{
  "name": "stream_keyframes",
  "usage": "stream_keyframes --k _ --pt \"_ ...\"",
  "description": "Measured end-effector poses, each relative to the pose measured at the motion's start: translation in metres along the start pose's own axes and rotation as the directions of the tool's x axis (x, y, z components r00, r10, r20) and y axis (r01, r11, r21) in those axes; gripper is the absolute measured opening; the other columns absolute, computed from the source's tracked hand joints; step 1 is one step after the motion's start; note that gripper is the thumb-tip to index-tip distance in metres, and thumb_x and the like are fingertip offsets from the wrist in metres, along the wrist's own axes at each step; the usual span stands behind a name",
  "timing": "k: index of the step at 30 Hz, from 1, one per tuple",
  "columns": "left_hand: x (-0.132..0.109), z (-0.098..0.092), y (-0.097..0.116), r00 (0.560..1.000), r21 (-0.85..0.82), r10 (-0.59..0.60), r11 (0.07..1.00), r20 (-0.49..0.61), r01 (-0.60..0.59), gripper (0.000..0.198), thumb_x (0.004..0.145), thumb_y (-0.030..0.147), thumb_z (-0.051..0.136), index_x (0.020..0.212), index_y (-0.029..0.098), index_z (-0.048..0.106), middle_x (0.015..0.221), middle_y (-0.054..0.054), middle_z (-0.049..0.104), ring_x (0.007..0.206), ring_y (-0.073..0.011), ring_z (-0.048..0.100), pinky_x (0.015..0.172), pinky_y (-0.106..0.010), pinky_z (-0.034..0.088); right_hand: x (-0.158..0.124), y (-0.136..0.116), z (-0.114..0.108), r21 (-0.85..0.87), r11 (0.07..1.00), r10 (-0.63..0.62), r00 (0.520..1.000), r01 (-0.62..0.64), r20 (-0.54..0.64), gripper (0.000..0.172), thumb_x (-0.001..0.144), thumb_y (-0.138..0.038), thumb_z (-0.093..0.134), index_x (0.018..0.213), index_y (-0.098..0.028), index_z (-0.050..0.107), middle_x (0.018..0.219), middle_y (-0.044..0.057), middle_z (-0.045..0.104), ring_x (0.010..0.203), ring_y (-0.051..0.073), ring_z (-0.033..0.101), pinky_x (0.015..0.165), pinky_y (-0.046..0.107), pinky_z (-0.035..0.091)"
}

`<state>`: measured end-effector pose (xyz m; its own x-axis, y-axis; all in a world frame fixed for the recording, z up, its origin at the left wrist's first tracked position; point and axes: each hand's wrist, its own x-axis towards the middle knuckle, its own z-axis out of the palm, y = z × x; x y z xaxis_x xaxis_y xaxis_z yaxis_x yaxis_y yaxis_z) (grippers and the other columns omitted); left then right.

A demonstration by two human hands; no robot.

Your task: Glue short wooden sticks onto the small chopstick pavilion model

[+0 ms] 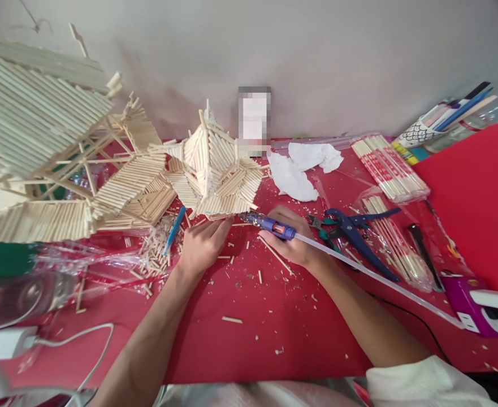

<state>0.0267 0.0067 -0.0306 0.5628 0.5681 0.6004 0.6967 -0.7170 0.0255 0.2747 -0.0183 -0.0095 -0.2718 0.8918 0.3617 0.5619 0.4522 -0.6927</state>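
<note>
A small pavilion built from wooden sticks (208, 164), with a pointed roof and flared lower eaves, stands in front of me. My left hand (204, 243) is closed at its near lower edge, and the fingertips are partly hidden there. A dark blue glue gun (276, 227) is gripped in my right hand (289, 234), its nozzle end pointing left at the pavilion's front edge. From the gun's back, a long whitish glue stick (380, 277) runs out over my right forearm. Cut stick pieces (276, 257) lie below the two hands.
Left stands a larger stick building (40, 113), beside a blue pen (174, 230). To the right are blue cutters (354, 232), bundled sticks (390, 167), a purple-and-white tool (477, 305) and a red board (477, 198). Tissues (295, 169) and a phone (255, 118) are behind.
</note>
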Motion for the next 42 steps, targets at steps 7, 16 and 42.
stream_keyframes --k 7,16,42 --pt "0.001 0.002 0.003 0.997 0.054 -0.042 0.998 -0.058 0.045 0.02 0.093 0.007 0.058 0.103 0.018 0.071 0.067 0.002 0.071 0.058 -0.0106 0.066 0.052 -0.024 0.034 0.0 0.003 0.009 -0.065 0.997 -0.033 0.998 0.03 -0.046 0.035 0.103 -0.051 0.054 0.084 -0.023 0.059 0.085 0.006 0.061 0.079 0.021 0.062 0.068 0.031 0.048" --pt "0.001 0.003 0.004 0.998 0.039 -0.051 0.998 -0.034 0.053 0.021 0.094 0.008 0.055 0.102 0.019 0.071 0.066 0.001 0.071 0.058 -0.011 0.065 0.052 -0.024 0.034 0.003 0.006 0.015 -0.125 0.99 -0.08 0.994 0.07 -0.078 0.039 0.104 -0.052 0.054 0.079 -0.022 0.057 0.08 0.005 0.059 0.074 0.02 0.059 0.062 0.029 0.043" --pt "0.005 0.003 0.002 0.997 0.034 0.004 0.999 -0.071 -0.002 0.018 0.094 0.007 0.057 0.103 0.016 0.071 0.072 0.0 0.075 0.06 -0.0119 0.069 0.052 -0.023 0.039 0.003 0.006 0.018 -0.16 0.985 -0.089 0.988 0.068 -0.125 0.043 0.104 -0.052 0.053 0.073 -0.022 0.05 0.072 0.003 0.056 0.065 0.017 0.055 0.057 0.029 0.037"
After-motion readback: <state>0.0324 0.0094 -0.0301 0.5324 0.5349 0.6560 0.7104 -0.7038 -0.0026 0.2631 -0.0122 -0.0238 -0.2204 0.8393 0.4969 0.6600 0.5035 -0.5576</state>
